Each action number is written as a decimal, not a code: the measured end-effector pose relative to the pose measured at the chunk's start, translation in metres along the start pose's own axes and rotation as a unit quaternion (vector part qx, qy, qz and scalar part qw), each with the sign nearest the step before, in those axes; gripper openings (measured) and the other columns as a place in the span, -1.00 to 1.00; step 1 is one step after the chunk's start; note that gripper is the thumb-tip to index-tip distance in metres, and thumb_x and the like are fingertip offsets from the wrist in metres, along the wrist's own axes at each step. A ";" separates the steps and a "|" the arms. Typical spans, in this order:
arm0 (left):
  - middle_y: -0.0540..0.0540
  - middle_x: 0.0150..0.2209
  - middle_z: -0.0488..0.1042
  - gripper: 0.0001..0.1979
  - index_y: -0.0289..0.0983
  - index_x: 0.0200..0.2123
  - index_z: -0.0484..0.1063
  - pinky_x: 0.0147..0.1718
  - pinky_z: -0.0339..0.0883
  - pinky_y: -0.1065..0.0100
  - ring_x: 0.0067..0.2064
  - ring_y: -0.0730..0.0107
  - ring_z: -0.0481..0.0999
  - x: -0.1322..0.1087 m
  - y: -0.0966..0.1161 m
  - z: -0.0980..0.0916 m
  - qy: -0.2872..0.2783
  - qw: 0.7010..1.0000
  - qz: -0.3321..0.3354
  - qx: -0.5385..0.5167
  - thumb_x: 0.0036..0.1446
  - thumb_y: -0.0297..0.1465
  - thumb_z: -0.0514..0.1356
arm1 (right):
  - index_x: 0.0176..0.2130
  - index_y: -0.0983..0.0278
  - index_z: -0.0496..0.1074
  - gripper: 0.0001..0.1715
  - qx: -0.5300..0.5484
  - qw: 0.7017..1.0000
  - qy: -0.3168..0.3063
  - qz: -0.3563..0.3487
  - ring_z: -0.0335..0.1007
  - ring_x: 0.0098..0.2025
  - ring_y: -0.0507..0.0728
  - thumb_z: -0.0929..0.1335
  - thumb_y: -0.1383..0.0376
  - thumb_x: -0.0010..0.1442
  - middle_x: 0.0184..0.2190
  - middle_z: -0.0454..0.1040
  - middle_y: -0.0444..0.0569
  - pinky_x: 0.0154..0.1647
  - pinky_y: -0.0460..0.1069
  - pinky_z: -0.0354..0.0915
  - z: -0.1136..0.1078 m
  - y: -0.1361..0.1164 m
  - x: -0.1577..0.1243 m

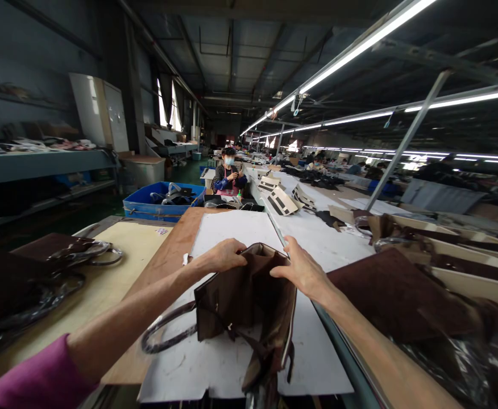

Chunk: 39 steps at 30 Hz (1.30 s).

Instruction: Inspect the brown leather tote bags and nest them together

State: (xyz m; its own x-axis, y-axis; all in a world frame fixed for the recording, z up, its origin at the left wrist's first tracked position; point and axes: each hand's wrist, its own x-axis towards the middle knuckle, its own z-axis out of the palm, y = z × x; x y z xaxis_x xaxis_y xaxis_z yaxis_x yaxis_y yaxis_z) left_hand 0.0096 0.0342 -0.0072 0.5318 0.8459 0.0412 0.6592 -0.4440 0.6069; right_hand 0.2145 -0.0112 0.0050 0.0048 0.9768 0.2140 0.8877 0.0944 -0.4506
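Observation:
A dark brown handbag [270, 284] lies with its mouth towards me on a white sheet [172, 378]. Its lining shows, and one looped handle [167, 326], apparently wrapped in clear plastic, sticks out to the left. My left hand [228, 255] grips the bag's upper left edge, its fingertips partly hidden behind the wall. At the upper right corner, my right hand [302, 267] holds the rim, thumb stretched inside the opening and fingers outside. A loose strap or flap [257, 363] hangs from the bag's near end.
Brown bags with plastic-wrapped handles [82, 250] lie at left. Brown and cream bag pieces [406, 289] pile up at right. Ahead are a blue bin [164, 210], a seated co-worker [228, 176] and cream panels [282, 201] on the long table. A slanted metal post [406, 142] rises at right.

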 end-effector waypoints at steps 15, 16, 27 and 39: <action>0.02 -0.39 0.50 -0.45 -0.28 -0.15 0.41 -0.56 0.18 0.50 -0.45 0.41 0.37 -0.006 -0.014 -0.020 -0.146 0.975 -0.040 -0.162 -0.34 -0.53 0.04 | -0.40 0.27 0.49 -0.72 0.197 0.964 -0.180 -0.013 0.35 -0.42 0.08 0.27 0.37 -0.17 -0.55 0.47 -0.19 -0.36 -0.08 0.19 0.004 0.030 0.018; 0.02 -0.39 0.49 -0.47 -0.28 -0.16 0.42 -0.54 0.19 0.50 -0.45 0.41 0.37 -0.007 -0.015 -0.021 -0.138 0.977 -0.037 -0.160 -0.33 -0.52 0.04 | -0.40 0.27 0.49 -0.72 0.189 0.965 -0.181 -0.019 0.35 -0.41 0.08 0.27 0.37 -0.17 -0.54 0.47 -0.19 -0.36 -0.08 0.18 0.005 0.028 0.017; 0.00 -0.50 0.45 -0.74 -0.24 -0.37 0.49 -0.50 0.11 0.46 -0.45 0.41 0.34 -0.015 -0.003 -0.020 0.032 0.995 -0.004 0.091 -0.12 -0.39 0.04 | -0.44 0.29 0.49 -0.75 0.165 0.970 -0.179 -0.019 0.30 -0.47 0.07 0.25 0.34 -0.16 -0.60 0.43 -0.19 -0.41 -0.08 0.14 0.001 0.019 0.012; 0.03 -0.45 0.48 -0.64 -0.30 -0.30 0.48 -0.43 0.21 0.48 -0.39 0.41 0.38 0.024 -0.008 -0.005 0.018 0.999 0.045 -0.023 -0.21 -0.48 0.01 | -0.47 0.29 0.47 -0.78 0.163 0.971 -0.173 -0.024 0.29 -0.47 0.06 0.26 0.34 -0.15 -0.59 0.42 -0.19 -0.44 -0.10 0.12 0.001 0.017 0.011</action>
State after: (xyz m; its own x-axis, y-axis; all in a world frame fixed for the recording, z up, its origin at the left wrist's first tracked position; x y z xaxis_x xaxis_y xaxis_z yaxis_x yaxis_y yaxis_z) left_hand 0.0148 0.0589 -0.0071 0.5673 0.8140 0.1246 0.5848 -0.5048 0.6350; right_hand 0.2293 0.0016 -0.0012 -0.2386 0.9705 -0.0363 0.6891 0.1429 -0.7104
